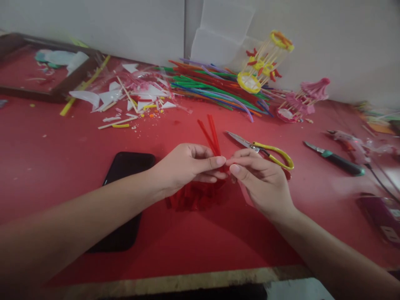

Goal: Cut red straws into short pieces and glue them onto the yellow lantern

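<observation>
A: Red strips (214, 134)?
B: Pinched in left grip (195, 162), above worktop (78, 154).
A: Right grip (265, 179)?
B: Fingertips beside left's; can't tell whether it's clamped on anything.
A: Why tilted up?
B: Probably keeps strips together, tops clear of fingers.

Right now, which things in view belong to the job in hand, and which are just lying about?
Seemingly for the job:
red pipe cleaners, in the left hand
red pieces beneath
perhaps the yellow-handled scissors

Apparently lying about:
white scraps
black phone-like device
dark-rimmed tray
</observation>
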{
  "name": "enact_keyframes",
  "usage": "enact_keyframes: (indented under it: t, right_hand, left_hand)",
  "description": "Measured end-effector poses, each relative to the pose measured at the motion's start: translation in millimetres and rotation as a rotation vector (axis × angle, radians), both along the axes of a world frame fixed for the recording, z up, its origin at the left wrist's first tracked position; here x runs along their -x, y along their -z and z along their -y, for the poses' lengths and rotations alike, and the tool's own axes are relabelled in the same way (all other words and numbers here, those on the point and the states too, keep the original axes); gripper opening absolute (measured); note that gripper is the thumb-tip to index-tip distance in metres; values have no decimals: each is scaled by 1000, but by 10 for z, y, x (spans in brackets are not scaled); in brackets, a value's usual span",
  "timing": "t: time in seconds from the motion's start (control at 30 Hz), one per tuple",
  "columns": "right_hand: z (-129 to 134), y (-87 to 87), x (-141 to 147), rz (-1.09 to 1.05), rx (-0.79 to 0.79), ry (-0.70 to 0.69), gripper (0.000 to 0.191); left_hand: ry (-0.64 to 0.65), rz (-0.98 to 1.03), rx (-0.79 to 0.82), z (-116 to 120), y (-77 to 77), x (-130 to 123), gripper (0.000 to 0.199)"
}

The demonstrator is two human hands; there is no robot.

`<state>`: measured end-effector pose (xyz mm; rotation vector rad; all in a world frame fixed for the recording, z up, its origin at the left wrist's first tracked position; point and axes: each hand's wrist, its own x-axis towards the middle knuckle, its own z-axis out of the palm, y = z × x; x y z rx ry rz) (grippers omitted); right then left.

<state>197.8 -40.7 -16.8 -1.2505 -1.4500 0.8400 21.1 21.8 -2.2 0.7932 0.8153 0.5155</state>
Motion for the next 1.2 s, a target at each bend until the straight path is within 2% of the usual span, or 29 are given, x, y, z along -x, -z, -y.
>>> enact_keyframes:
  t: [0.13,0.3,0.47,0.57,0.73,1.07,1.2]
  right_hand:
    - [-15,23,3,-64,-9,-6,3]
    - [-12,11,24,-51,-14,3,11]
    - [31,-50,18,155,-125,20,8]
    - [39,-85,-27,276,-200,-26,13]
    - [9,-100,-91,339,-242,-129,28]
    - [31,-112,-70,397,-263,-94,26]
    - [42,-116,-56,451,-327,-76,24]
  left_hand:
    - [32,-6,25,12,-8,-4,24]
    - [66,14,56,39,-19,0,25]
    - [90,39,114,48,-29,6,23]
    - [88,43,138,35,-24,12,22]
    - [74,45,151,16,-10,26,23]
    - [64,72,120,49,-8,20,25]
    - [82,74,75,51,1,25,24]
